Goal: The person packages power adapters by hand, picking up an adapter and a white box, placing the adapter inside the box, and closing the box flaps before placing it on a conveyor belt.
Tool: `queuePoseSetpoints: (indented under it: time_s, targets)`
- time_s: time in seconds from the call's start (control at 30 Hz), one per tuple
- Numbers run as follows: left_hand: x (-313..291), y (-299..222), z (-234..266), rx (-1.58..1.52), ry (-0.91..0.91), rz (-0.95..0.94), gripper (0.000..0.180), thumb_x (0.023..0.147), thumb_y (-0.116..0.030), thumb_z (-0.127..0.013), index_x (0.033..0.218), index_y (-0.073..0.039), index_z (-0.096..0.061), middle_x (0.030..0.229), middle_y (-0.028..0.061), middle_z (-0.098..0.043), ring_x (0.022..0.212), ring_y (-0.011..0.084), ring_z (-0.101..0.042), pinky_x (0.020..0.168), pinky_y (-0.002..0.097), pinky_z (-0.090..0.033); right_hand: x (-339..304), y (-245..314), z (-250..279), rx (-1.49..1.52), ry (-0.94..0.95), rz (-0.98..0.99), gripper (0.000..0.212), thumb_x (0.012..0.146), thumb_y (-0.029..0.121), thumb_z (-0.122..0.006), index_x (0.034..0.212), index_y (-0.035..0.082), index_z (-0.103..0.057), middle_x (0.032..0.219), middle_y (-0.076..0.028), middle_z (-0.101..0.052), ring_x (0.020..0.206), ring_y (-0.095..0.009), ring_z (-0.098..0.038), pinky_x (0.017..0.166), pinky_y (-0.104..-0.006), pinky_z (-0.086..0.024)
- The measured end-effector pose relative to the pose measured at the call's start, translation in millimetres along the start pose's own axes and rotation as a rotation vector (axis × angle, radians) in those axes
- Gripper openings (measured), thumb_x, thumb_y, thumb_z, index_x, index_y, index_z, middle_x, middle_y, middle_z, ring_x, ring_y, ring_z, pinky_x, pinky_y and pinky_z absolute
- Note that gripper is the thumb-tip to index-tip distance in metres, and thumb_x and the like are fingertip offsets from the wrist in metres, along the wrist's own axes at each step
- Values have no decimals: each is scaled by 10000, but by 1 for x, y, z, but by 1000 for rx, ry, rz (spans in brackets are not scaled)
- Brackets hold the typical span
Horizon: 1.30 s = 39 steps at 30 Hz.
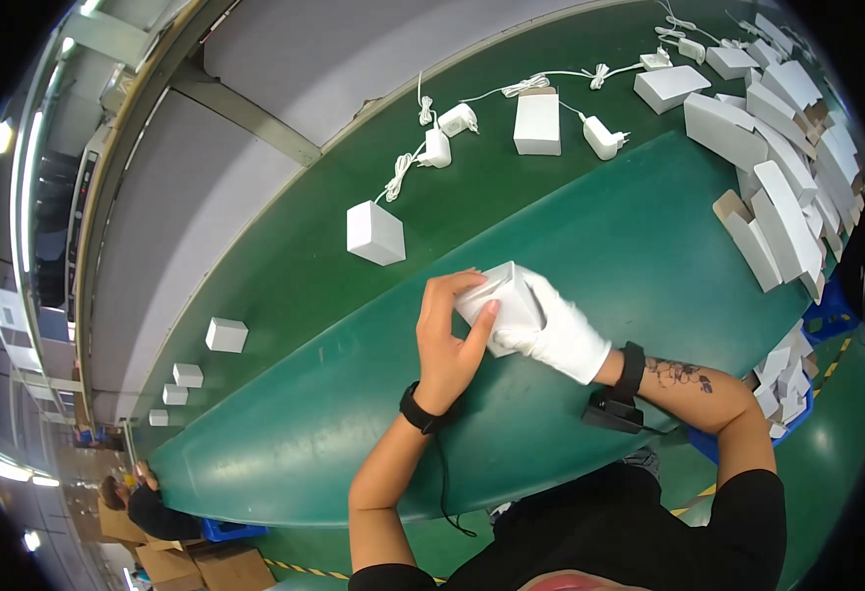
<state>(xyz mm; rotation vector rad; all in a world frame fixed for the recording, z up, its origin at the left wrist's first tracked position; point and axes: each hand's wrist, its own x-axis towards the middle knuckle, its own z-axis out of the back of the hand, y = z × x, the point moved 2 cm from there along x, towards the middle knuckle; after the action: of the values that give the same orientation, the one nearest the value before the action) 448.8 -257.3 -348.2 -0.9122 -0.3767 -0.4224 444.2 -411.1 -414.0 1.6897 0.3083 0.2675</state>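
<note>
A small white cardboard box [504,298] is held over the green work table [630,246] between both hands. My left hand [447,340] is bare and grips the box's left side, thumb across its front. My right hand [563,335] wears a white glove and wraps the box's right side and bottom. A black band sits on each wrist.
A closed white box [374,232] stands on the green conveyor belt [285,266], and more small boxes [226,335] trail off to the left. White power adapters with cords [438,148] and another box [537,123] lie further up. Flat folded cartons [782,187] pile at the right.
</note>
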Motion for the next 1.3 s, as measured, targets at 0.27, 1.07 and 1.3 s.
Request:
queuePoseSetpoints:
  time_s: [0.27, 1.07, 1.3]
  targets:
    - [43, -32, 21, 364, 427, -256, 227, 775, -23, -650, 988, -80, -598, 899, 60, -577, 837, 220, -581, 607, 318, -474, 7, 11, 28, -549, -61, 290, 671, 796, 341, -706, 1320, 58, -396, 1124, -164, -582, 974, -346, -603, 820, -399, -507]
    - [51, -46, -8, 306, 381, -318, 484, 735, 123, -567, 1188, -42, -606, 1068, 152, -639, 913, 278, -644, 738, 342, -530, 7, 23, 62, -577, -78, 273, 591, 809, 326, -690, 1275, 83, -418, 1127, -160, -570, 962, -358, -593, 792, -424, -505]
    - [22, -57, -28, 210, 317, -220, 521, 787, 24, -603, 1297, 15, -493, 1241, 198, -564, 1161, 341, -540, 965, 391, -437, 1, 30, 71, -463, -122, 283, 584, 796, 268, -721, 1260, 78, -421, 1123, -160, -572, 991, -335, -595, 822, -405, -501]
